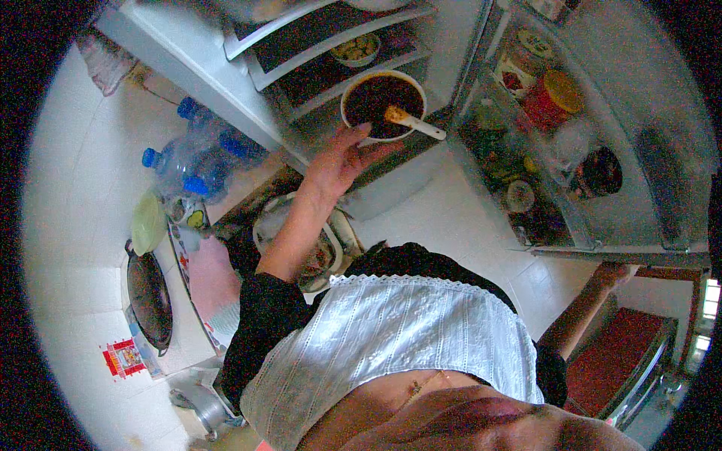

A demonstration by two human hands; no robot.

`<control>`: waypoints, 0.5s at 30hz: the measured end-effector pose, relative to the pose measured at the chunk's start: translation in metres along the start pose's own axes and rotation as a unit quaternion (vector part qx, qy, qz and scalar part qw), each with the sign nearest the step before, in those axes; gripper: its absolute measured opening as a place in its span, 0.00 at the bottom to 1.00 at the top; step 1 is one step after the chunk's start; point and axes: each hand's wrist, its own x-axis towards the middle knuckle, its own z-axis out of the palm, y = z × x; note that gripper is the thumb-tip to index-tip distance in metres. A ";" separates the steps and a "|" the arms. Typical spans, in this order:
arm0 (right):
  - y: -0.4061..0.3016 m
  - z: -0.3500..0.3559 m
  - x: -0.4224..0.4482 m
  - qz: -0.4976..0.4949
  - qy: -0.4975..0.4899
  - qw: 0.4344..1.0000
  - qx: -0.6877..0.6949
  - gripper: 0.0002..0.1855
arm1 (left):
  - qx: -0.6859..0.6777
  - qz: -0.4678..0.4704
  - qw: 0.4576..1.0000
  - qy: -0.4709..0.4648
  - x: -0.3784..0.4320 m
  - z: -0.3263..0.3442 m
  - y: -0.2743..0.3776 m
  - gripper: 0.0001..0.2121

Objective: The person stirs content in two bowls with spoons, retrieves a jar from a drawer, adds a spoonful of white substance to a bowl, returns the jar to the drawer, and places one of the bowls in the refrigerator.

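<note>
A white bowl (345, 100) of dark sauce is in my left hand (338, 163), the thumb at its rim and the fingers beneath. A spoon with a white handle (427, 127) stands in the sauce, its handle lying over the rim. The bowl is at the opening of a refrigerator, before its shelves (344, 34). My right hand (617, 273) grips the outer edge of the open refrigerator door (637, 169) at the right; its fingertips are partly hidden. On a shelf behind the bowl sits a smaller bowl of pale food pieces (356, 51).
Door racks hold several jars, among them one with a yellow lid (563, 91). Below the refrigerator opening lies a metal tray or pan (333, 248). Large plastic bottles (194, 163), a green basin (149, 222) and a dark oval pan (149, 299) are at the left.
</note>
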 end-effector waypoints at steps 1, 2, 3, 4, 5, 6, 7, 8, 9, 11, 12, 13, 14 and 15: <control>-0.004 0.000 0.000 -0.017 0.004 1.000 -0.008 0.23 | 0.023 0.026 0.999 -0.001 0.003 0.008 0.004 0.20; 0.012 -0.021 0.015 -0.023 0.004 0.999 -0.035 0.25 | 0.023 0.025 0.999 -0.004 0.005 0.015 0.008 0.20; 0.025 -0.043 0.029 -0.030 0.007 0.998 -0.063 0.26 | 0.019 0.026 0.999 -0.011 0.010 0.023 0.011 0.20; 0.031 -0.058 0.038 -0.038 0.010 0.995 -0.093 0.27 | 0.013 0.026 0.999 -0.019 0.014 0.028 0.012 0.20; 0.037 -0.072 0.049 -0.050 0.014 0.994 -0.093 0.27 | 0.012 0.023 0.999 -0.025 0.019 0.030 0.013 0.20; 0.042 -0.064 0.046 -0.043 0.010 0.996 -0.078 0.27 | 0.011 0.017 1.000 -0.018 0.017 0.031 0.019 0.20; 0.039 -0.059 0.043 -0.045 0.006 0.997 -0.065 0.28 | 0.005 0.008 1.000 -0.020 0.018 0.034 0.024 0.19; 0.034 -0.055 0.040 -0.046 0.005 0.997 -0.056 0.28 | 0.007 0.009 1.000 -0.022 0.020 0.039 0.027 0.19; 0.029 -0.053 0.038 -0.045 0.005 0.998 -0.048 0.28 | -0.004 0.024 1.000 -0.017 0.022 0.045 0.030 0.19; 0.021 -0.049 0.036 -0.043 0.007 0.998 -0.036 0.28 | -0.012 0.041 0.999 -0.017 0.027 0.059 0.038 0.19; 0.018 -0.050 0.036 -0.042 0.006 0.999 -0.033 0.28 | -0.021 0.030 0.999 -0.013 0.031 0.065 0.042 0.19; 0.014 -0.051 0.038 -0.042 0.007 0.999 -0.030 0.28 | -0.029 0.019 0.999 -0.009 0.036 0.070 0.047 0.19; 0.011 -0.052 0.039 -0.041 0.008 0.999 -0.028 0.29 | -0.018 0.028 0.999 0.002 0.044 0.074 0.049 0.19; 0.010 -0.053 0.041 -0.040 0.008 0.999 -0.025 0.29 | -0.015 0.029 0.999 0.000 0.052 0.076 0.054 0.19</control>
